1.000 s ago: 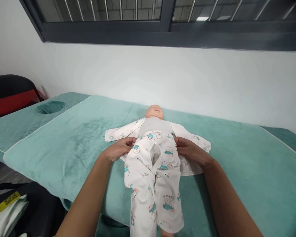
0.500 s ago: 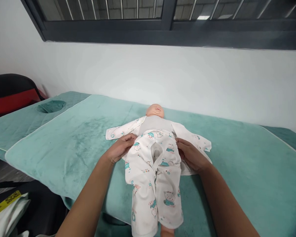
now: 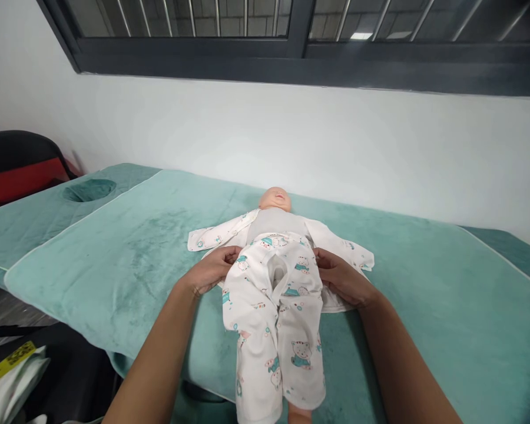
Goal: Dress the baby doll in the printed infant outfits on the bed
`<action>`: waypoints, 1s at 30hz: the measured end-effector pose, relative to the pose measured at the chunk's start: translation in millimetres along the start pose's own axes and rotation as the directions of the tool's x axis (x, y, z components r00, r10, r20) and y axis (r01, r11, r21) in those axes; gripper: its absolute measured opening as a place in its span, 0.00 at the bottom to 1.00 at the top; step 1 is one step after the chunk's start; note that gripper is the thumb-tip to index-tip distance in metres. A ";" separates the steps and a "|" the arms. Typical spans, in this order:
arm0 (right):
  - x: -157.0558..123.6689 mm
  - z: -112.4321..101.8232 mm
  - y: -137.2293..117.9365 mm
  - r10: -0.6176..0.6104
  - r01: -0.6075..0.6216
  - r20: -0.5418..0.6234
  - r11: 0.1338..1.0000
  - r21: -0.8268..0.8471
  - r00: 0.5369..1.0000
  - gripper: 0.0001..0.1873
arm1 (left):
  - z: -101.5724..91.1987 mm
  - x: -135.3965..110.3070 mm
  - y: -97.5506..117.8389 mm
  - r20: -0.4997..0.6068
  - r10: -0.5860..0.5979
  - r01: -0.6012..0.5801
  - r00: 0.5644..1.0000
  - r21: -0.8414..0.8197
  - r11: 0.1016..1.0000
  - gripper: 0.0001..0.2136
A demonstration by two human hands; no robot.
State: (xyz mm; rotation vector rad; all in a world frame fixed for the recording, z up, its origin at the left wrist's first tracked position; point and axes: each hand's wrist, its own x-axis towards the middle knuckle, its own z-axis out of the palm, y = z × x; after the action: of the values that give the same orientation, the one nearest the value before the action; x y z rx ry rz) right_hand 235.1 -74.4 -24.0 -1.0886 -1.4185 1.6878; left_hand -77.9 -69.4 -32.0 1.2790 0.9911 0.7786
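Left hand (image 3: 212,271): rested half-curled against pants (image 3: 257,288), left of centre; couldn't tell its hold.
Right hand (image 3: 343,279): likewise, right of centre.
Doll (image 3: 275,200): lay mid-frame.

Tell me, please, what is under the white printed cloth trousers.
A pinkish doll's leg shows below one hem of the trousers, and indistinct pale material through their crotch opening. They hide the rest.

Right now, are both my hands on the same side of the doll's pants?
No, the left hand is at one side of the printed pants, the right hand at the opposite side.
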 end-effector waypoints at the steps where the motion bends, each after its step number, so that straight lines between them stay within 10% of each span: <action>1: -0.5 -0.4 -0.2 0.001 -0.001 -0.001 1.000 0.004 1.000 0.17 | -0.4 -0.2 0.3 0.009 -0.002 0.002 1.000 0.003 1.000 0.16; 21: 13.2 9.9 8.8 -0.097 0.103 -0.198 0.995 0.018 0.975 0.17 | 3.1 -2.2 0.7 -0.049 0.045 -0.045 0.998 -0.008 0.999 0.08; 30: 23.3 22.1 13.7 -0.213 0.202 -0.274 0.977 -0.068 0.938 0.16 | 21.5 11.0 -0.3 -0.328 0.169 -0.130 0.929 0.136 0.982 0.08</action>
State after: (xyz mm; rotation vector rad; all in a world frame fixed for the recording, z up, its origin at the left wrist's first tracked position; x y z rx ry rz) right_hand 205.5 -65.7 -40.2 -1.1077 -1.3352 1.3054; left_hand -53.9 -68.1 -33.9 1.3559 1.2362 1.1013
